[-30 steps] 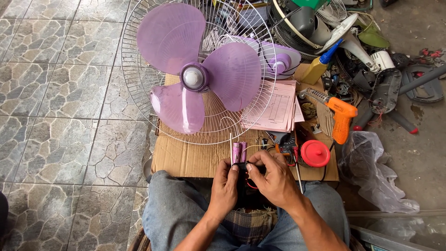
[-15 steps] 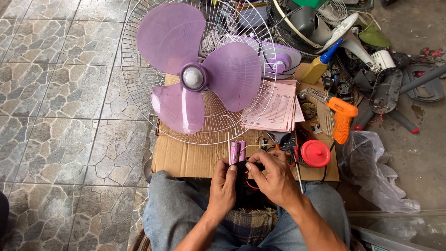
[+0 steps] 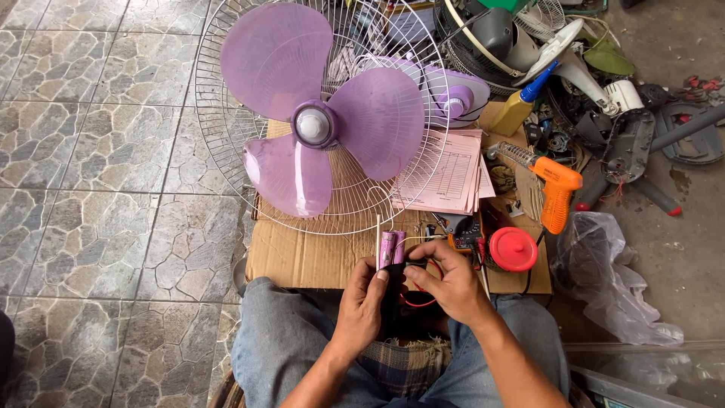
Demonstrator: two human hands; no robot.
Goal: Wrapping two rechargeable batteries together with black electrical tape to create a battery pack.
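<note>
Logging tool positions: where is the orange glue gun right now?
In the head view, the orange glue gun lies right of centre, beside the pink papers and above the red round lid.

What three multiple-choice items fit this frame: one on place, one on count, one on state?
1. Where does the orange tool lie?
A. on the tiled floor left of the fan
B. on the cardboard right of the pink papers
C. in the person's lap

2. How many blades does the purple fan have?
A. two
B. three
C. five

3. What are the hands doing?
A. both resting flat on the cardboard
B. left hand and right hand together holding the pink batteries and a dark part with red wire
C. one hand gripping the fan grille

Answers: 1 B, the tool sits past the papers' right edge. 2 B, three blades spread from the hub. 3 B, the fingers of both hands close around the bundle above the lap.
</note>
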